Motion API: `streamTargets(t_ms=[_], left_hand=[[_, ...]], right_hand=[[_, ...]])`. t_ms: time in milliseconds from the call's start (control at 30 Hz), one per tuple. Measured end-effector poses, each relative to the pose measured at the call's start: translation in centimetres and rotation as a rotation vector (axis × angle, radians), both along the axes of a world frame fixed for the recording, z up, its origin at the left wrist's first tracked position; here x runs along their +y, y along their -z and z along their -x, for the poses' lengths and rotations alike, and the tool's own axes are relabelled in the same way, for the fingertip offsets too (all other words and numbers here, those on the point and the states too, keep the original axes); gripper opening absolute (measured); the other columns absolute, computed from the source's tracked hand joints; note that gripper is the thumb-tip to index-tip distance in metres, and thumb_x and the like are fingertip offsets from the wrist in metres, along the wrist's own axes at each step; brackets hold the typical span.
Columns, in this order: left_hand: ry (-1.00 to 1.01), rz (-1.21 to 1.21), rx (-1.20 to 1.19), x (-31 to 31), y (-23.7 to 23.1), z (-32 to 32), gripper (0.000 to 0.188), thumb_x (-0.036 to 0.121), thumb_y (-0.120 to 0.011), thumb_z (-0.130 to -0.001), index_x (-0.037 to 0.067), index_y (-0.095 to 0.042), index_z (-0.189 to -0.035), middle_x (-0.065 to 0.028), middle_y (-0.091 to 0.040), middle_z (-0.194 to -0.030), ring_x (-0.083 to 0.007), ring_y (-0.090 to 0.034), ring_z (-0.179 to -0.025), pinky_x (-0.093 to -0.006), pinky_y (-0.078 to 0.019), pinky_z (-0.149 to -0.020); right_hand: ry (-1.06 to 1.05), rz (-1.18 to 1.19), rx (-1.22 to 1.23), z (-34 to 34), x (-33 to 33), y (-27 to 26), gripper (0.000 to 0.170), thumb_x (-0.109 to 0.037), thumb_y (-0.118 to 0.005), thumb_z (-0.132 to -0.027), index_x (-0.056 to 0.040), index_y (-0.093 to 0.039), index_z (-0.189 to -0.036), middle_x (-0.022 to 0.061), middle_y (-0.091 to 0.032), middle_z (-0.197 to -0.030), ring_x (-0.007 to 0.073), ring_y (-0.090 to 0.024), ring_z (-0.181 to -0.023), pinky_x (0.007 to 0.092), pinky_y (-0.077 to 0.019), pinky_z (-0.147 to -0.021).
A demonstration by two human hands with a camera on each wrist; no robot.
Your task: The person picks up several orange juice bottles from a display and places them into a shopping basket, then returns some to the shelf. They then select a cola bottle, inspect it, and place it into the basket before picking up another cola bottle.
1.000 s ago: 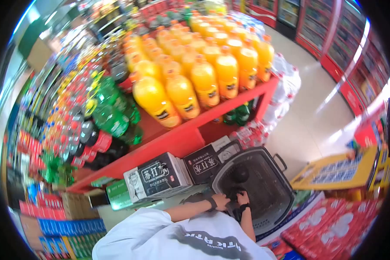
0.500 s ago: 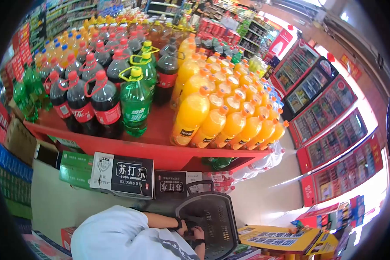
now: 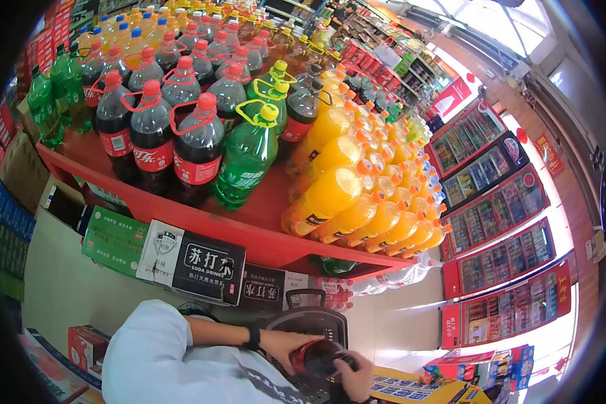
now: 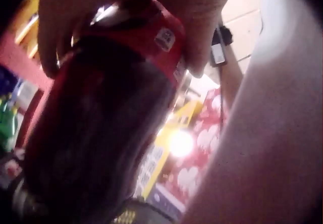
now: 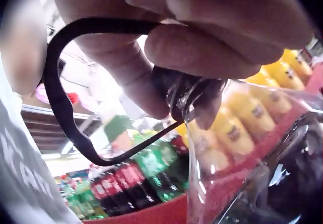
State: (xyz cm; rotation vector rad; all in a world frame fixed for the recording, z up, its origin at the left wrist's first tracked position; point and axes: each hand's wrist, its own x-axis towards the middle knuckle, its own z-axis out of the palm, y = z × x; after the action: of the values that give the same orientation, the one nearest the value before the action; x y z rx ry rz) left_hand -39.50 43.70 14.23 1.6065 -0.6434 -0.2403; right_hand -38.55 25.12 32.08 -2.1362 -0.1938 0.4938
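A large bottle of dark drink with a red label is held in front of the white shirt, above the basket. My left hand grips it round the label; the left wrist view shows the fingers spread over the red band of the bottle. At the neck end, my right hand pinches the dark cap. In the right wrist view the fingers of that hand close on the cap, beside the black carrying loop and the clear bottle shoulder.
A red display stand carries cola bottles, green bottles and orange bottles. Cartons stand along its foot. Yellow cardboard lies at lower right, and drink fridges line the right side.
My hands have risen from inside the basket, and the dark bottle between them now shows clearly. The head view has swung, bringing the cola bottles and fridges into fuller view.
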Motion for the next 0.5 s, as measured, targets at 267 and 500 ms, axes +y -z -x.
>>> streamTargets(t_ms=[267, 500], left_hand=[[-0.816, 0.042, -0.559, 3.9, -12.6, 1.6, 0.091, 0.03, -0.084, -0.058, 0.004, -0.041, -0.134, -0.0201, -0.045, -0.132, -0.036, -0.045, -0.122, -0.0449, -0.0375, -0.102], [-1.184, -0.146, -0.871, 9.9, -15.4, 1.1, 0.079, 0.024, -0.08, -0.064, 0.008, -0.042, -0.13, -0.0207, -0.044, -0.137, -0.0401, -0.046, -0.123, -0.0498, -0.037, -0.103]], right_hand=[[-0.451, -0.044, -0.544, -0.7, 5.8, -12.8, 0.035, -0.026, -0.071, -0.061, 0.0006, -0.07, -0.084, 0.0058, -0.059, -0.062, 0.0129, -0.055, -0.055, 0.0235, -0.0406, -0.055], [-0.98, -0.119, -1.026, -2.7, 10.6, -15.2, 0.027, -0.01, -0.069, -0.063, -0.006, -0.069, -0.09, 0.0045, -0.054, -0.054, 0.0181, -0.053, -0.042, 0.0281, -0.0395, -0.041]])
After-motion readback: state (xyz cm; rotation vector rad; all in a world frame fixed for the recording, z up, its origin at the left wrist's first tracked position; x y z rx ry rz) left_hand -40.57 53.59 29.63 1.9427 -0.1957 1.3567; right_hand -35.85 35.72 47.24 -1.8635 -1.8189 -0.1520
